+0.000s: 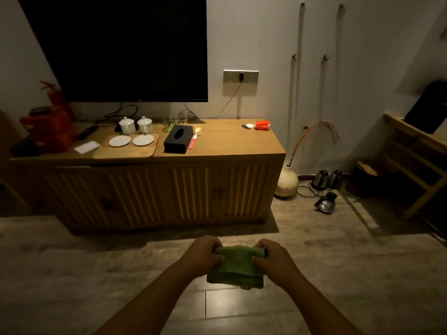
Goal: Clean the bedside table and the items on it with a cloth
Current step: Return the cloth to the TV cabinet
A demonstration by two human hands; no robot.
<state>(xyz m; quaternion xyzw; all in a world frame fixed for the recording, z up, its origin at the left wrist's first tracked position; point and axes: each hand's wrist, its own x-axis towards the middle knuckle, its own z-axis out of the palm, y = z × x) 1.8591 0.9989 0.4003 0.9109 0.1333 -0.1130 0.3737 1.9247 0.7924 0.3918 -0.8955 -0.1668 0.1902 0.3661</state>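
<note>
Head view is showing me my left hand (205,255) and right hand (273,257) each pinching an edge of the green cloth (235,267), bunching it in the air well short of the wooden table (229,143). I'm judging this as preparation, with no wiping yet. Next I'm needing to step up to the table, where the tissue box (178,139) and lidded cups (128,125) are sitting on top.

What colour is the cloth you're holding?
Green. The cloth is folded, gripped by the left hand and right hand, in the head view.
</note>
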